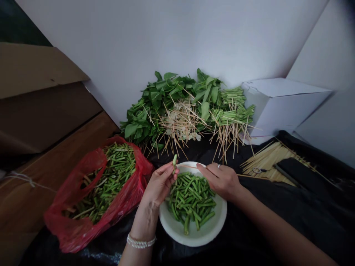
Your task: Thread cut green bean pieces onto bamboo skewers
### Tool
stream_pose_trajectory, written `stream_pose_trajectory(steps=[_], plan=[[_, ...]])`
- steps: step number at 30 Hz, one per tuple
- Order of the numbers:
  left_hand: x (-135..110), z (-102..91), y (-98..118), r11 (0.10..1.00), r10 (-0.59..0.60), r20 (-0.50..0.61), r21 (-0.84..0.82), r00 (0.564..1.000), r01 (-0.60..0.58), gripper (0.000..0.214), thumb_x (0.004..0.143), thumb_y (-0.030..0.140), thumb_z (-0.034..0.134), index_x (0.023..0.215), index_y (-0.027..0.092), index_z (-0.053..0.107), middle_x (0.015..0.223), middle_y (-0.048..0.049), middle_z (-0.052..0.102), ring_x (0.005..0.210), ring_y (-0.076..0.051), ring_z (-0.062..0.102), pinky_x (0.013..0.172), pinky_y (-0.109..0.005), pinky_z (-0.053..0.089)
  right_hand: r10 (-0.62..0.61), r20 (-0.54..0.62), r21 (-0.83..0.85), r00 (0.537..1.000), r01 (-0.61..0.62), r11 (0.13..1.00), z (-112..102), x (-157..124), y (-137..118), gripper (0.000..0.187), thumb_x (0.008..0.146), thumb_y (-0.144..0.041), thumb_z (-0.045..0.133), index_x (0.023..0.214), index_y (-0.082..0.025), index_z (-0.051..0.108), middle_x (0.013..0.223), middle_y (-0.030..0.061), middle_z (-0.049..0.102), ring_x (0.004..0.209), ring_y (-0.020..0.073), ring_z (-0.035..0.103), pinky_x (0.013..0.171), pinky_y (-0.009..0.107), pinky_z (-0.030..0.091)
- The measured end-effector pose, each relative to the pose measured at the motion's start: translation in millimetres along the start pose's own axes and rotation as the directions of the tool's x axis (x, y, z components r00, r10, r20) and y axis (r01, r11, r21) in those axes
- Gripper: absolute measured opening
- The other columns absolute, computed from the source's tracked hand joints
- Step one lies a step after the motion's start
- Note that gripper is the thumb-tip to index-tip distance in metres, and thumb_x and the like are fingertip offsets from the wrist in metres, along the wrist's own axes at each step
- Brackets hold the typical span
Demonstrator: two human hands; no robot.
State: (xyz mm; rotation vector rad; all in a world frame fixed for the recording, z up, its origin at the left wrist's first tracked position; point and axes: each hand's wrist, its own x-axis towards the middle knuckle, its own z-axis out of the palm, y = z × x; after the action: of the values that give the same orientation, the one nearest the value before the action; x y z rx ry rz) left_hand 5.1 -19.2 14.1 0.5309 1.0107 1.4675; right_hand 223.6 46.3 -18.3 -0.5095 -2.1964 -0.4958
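Bead bracelet (141, 242) on the left wrist, and above it the left hand (159, 184), fingers closed in a pinch on a short cut green stalk (174, 164) held upright over a white plate (194, 239). Right hand (220, 180), ringed, closes on a thin bamboo skewer (188, 166), its tip just beside that stalk. Such a piece looks light, stiff and liable to split, so holding it near the middle seems best. More stalks fill the plate and a red plastic bag (69, 229) at the left edge of the black-covered surface (277, 221); skewered leafy greens (177, 107) lie against the white wall (177, 37).
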Motion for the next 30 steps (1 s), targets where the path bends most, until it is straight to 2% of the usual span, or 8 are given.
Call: stream_pose_trajectory(steps=[12, 18, 21, 23, 25, 27, 29, 30], plan=[[-4, 9.9, -1, 0.995, -0.096, 0.02, 0.004, 0.995, 0.096, 0.028, 0.066, 0.015, 0.083, 0.092, 0.008, 0.075, 0.074, -0.0054, 0.071, 0.065, -0.009, 0.064, 0.063, -0.016, 0.054, 0.03, 0.038, 0.052, 0.999, -0.031, 0.998, -2, 0, -6, 0.026, 0.092, -0.007, 0.044, 0.11, -0.008, 0.062, 0.07, 0.0026, 0.058, 0.063, 0.013, 0.05, 0.058, 0.028, 0.034], [-8, 21.0, -22, 0.986, -0.144, 0.086, 0.101, 0.986, 0.136, 0.023, 0.064, 0.022, 0.085, 0.081, 0.01, 0.076, 0.073, -0.0055, 0.071, 0.068, -0.01, 0.065, 0.067, -0.018, 0.052, 0.019, 0.065, 0.036, 0.998, -0.022, 0.999, -2, 1, -13, 0.021, 0.093, -0.015, 0.048, 0.106, -0.01, 0.064, 0.068, 0.0013, 0.055, 0.059, 0.014, 0.046, 0.055, 0.031, 0.03], [-9, 24.3, -28, 0.978, -0.11, 0.095, 0.189, 0.989, 0.09, 0.02, 0.067, 0.026, 0.083, 0.081, 0.013, 0.076, 0.075, -0.0047, 0.073, 0.071, -0.011, 0.064, 0.071, -0.02, 0.05, 0.014, 0.071, 0.024, 0.997, -0.016, 1.0, -1, 2, -14, 0.02, 0.093, -0.016, 0.049, 0.102, -0.011, 0.065, 0.067, 0.0014, 0.055, 0.059, 0.0142, 0.045, 0.055, 0.031, 0.029], [-9, 22.0, -21, 0.943, -0.049, 0.111, 0.333, 0.993, 0.009, 0.021, 0.07, 0.029, 0.08, 0.085, 0.015, 0.077, 0.083, -0.0056, 0.074, 0.075, -0.013, 0.064, 0.073, -0.023, 0.05, 0.017, 0.063, 0.015, 0.998, -0.018, 1.0, -1, 2, -12, 0.02, 0.093, -0.014, 0.048, 0.103, -0.011, 0.065, 0.066, 0.0014, 0.055, 0.059, 0.014, 0.044, 0.056, 0.031, 0.029], [-8, 15.4, -7, 0.845, 0.025, 0.15, 0.525, 0.988, -0.101, 0.025, 0.074, 0.031, 0.076, 0.094, 0.016, 0.077, 0.094, -0.0075, 0.075, 0.081, -0.017, 0.065, 0.076, -0.028, 0.05, 0.033, 0.033, 0.013, 0.999, -0.033, 0.999, -2, 2, -8, 0.02, 0.093, -0.013, 0.048, 0.104, -0.01, 0.064, 0.067, 0.0016, 0.055, 0.06, 0.0137, 0.046, 0.056, 0.031, 0.029], [-6, 6.2, 6, 0.661, 0.21, 0.112, 0.716, 0.971, -0.226, 0.021, 0.078, 0.029, 0.07, 0.096, 0.018, 0.077, 0.096, -0.0077, 0.074, 0.083, -0.02, 0.065, 0.075, -0.031, 0.049, 0.061, 0.0, 0.015, 0.998, -0.061, 0.998, -4, 2, -4, 0.019, 0.092, -0.011, 0.05, 0.104, -0.009, 0.064, 0.068, 0.0018, 0.057, 0.063, 0.0135, 0.048, 0.058, 0.03, 0.03], [-4, -1.8, 12, 0.322, 0.354, 0.154, 0.906, 0.923, -0.275, 0.016, 0.083, 0.026, 0.065, 0.091, 0.019, 0.077, 0.089, -0.0071, 0.072, 0.082, -0.02, 0.064, 0.075, -0.032, 0.048, 0.08, -0.018, 0.008, 0.997, -0.08, 0.997, -5, 2, -1, 0.018, 0.091, -0.012, 0.051, 0.105, -0.01, 0.064, 0.069, 0.0015, 0.057, 0.064, 0.0132, 0.048, 0.058, 0.03, 0.03], [-2, -4.5, 12, 0.152, 0.374, 0.204, 0.949, 0.905, -0.277, 0.015, 0.083, 0.023, 0.064, 0.09, 0.02, 0.077, 0.088, -0.0068, 0.071, 0.082, -0.02, 0.064, 0.077, -0.033, 0.047, 0.083, -0.019, -0.001, 0.996, -0.083, 0.997, -6, 3, 0, 0.018, 0.091, -0.013, 0.052, 0.105, -0.01, 0.064, 0.068, 0.001, 0.056, 0.063, 0.0131, 0.047, 0.058, 0.03, 0.03]])
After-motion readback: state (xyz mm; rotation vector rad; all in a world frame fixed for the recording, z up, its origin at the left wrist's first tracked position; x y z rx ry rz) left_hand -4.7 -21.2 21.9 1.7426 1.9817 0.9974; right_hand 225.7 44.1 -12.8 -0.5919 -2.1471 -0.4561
